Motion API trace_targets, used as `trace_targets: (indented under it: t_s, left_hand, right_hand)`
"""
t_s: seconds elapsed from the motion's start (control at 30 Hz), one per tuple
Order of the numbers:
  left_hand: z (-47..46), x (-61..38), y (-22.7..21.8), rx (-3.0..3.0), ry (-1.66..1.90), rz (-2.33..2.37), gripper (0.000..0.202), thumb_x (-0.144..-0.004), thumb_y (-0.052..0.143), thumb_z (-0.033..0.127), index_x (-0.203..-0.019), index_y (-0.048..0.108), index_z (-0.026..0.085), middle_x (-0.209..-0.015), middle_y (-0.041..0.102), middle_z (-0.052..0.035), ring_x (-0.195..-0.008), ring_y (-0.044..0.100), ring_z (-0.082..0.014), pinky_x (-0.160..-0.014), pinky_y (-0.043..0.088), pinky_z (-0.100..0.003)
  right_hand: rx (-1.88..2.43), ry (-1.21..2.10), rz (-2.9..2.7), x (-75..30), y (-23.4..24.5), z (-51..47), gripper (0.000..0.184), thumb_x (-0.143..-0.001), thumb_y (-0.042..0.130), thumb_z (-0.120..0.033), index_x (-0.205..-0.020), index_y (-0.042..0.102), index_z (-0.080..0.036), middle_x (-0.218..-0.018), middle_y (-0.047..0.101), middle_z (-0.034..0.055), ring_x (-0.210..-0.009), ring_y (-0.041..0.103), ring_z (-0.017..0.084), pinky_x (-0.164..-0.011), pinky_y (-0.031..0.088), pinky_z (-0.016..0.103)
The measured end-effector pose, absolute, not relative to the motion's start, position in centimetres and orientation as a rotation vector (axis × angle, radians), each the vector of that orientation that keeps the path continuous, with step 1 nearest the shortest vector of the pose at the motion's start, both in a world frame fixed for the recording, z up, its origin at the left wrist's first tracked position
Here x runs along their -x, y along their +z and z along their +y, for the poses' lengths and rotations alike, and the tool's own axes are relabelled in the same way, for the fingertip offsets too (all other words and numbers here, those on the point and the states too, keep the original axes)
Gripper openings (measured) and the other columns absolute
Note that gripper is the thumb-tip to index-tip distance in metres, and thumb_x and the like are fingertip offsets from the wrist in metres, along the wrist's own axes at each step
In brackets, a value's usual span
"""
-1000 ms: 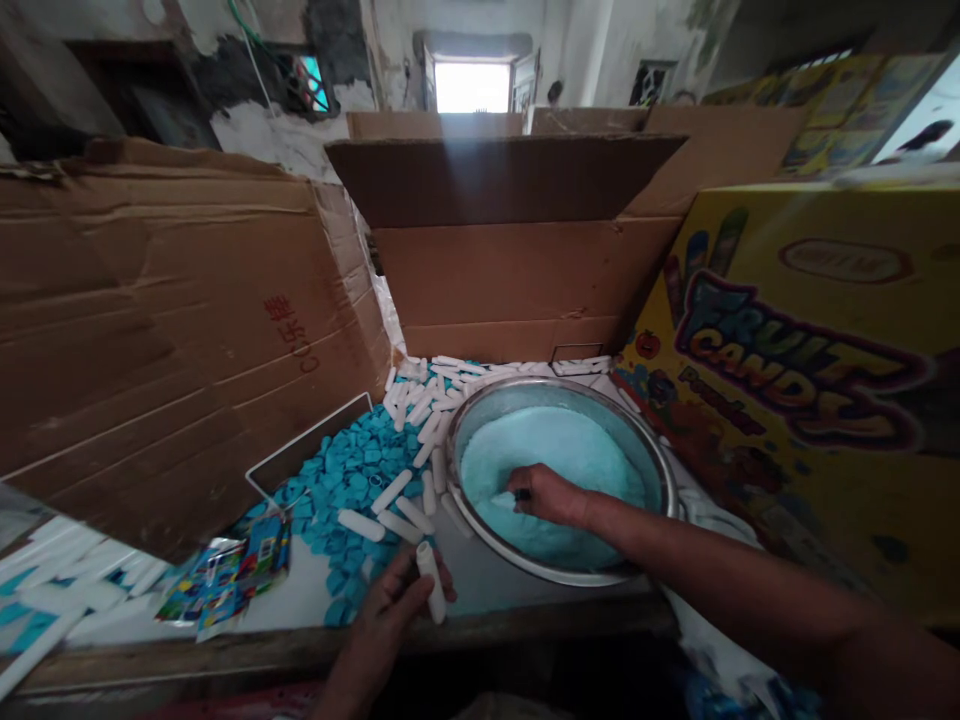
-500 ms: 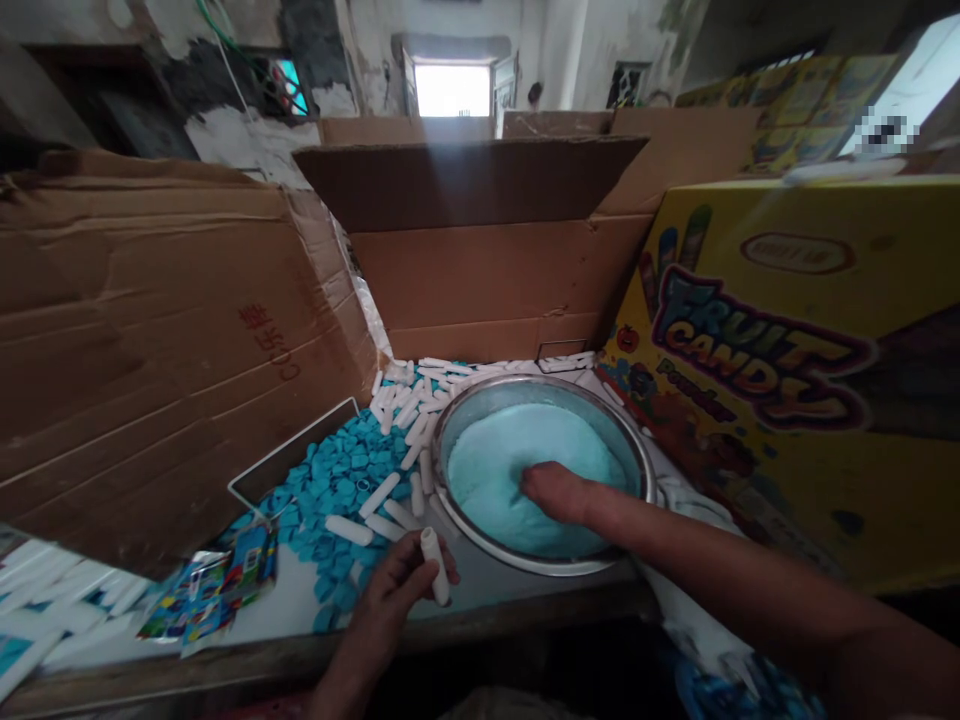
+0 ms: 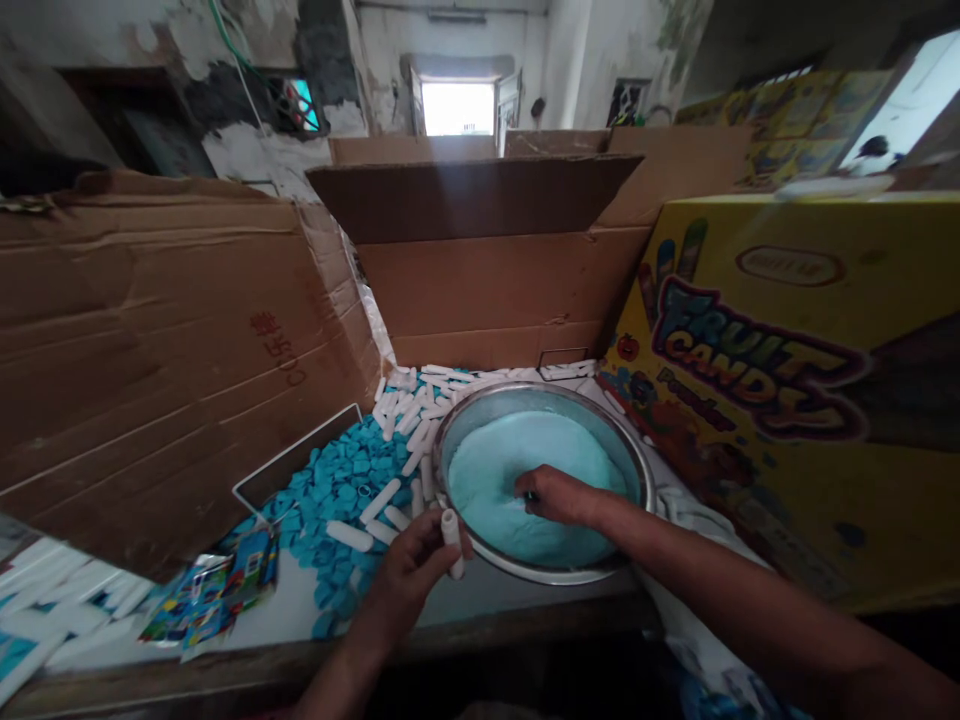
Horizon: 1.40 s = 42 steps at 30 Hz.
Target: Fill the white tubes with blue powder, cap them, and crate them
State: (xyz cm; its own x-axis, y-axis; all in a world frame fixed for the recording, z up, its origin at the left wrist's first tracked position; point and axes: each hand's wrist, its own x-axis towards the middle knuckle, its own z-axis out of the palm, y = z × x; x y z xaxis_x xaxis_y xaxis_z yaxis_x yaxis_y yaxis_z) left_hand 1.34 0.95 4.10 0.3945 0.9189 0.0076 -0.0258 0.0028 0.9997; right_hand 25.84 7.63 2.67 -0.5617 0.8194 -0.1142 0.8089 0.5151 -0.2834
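Nearby, left fingers grasping white tube, right fingers curled at blue powder, hold unclear.

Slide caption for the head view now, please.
Left hand holds a white tube beside the metal basin; right hand at the blue powder inside.

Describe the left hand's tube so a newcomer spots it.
Find the round metal basin of pale blue powder. By its near-left rim, the left-hand grip holds the white tube. It's held open end up; neighbouring tubes lie on the table.
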Motion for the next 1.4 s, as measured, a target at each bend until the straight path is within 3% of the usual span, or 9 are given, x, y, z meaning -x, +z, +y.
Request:
trace_targets:
  t_s: [0.17,0.37,0.7,1.07,1.4]
  left_hand:
    - [3.5,-5.6,4.5,-1.518,0.912,0.905,0.019,-0.073,0.057,0.03,-0.085,0.056,0.015,-0.075,0.057,-0.0015,-0.071,0.051,-0.0149,-0.065,0.04,-0.024]
    - [5.7,-8.7,1.9,-1.747,0.825,1.009,0.017,-0.071,0.051,0.027,-0.082,0.059,0.015,-0.069,0.056,0.0002,-0.069,0.05,-0.015,-0.063,0.039,-0.024]
    - [5.3,-8.8,1.9,-1.919,0.67,1.039,0.024,-0.071,0.05,0.023,-0.09,0.062,0.013,-0.08,0.063,-0.0031,-0.074,0.054,-0.0177,-0.065,0.038,-0.024]
    - [5.1,-9.0,1.5,-1.976,0.651,1.146,0.024,-0.071,0.051,0.023,-0.09,0.063,0.014,-0.077,0.064,-0.0034,-0.07,0.054,-0.0181,-0.064,0.037,-0.026]
    - [5.2,-8.9,1.2,-1.991,0.632,1.147,0.023,-0.073,0.05,0.022,-0.09,0.063,0.014,-0.076,0.063,-0.0034,-0.068,0.054,-0.0183,-0.065,0.037,-0.027]
  right_hand:
    - [1.525,0.431,-2.583,-27.9,3.5,6.9,0.024,-0.07,0.056,-0.01,-0.091,0.066,-0.014,-0.092,0.067,0.008,-0.083,0.06,0.02,-0.073,0.043,0.026]
    - [1.417,0.488,-2.346,-31.1,5.4,5.6,0.021,-0.071,0.054,-0.008,-0.086,0.066,-0.016,-0.087,0.065,0.006,-0.078,0.06,0.017,-0.072,0.045,0.026]
    - [1.264,0.461,-2.382,-30.6,5.9,5.3,0.021,-0.074,0.051,-0.006,-0.085,0.065,-0.017,-0.083,0.061,0.0052,-0.077,0.058,0.016,-0.071,0.044,0.026]
    - [1.317,-0.046,-2.671,-28.1,7.9,4.7,0.028,-0.081,0.038,-0.004,-0.087,0.063,-0.016,-0.08,0.052,0.0056,-0.072,0.049,0.016,-0.066,0.039,0.025]
    - [1.308,-0.078,-2.738,-27.5,8.9,4.7,0.028,-0.079,0.039,-0.002,-0.086,0.062,-0.015,-0.081,0.05,0.006,-0.075,0.046,0.017,-0.068,0.035,0.027]
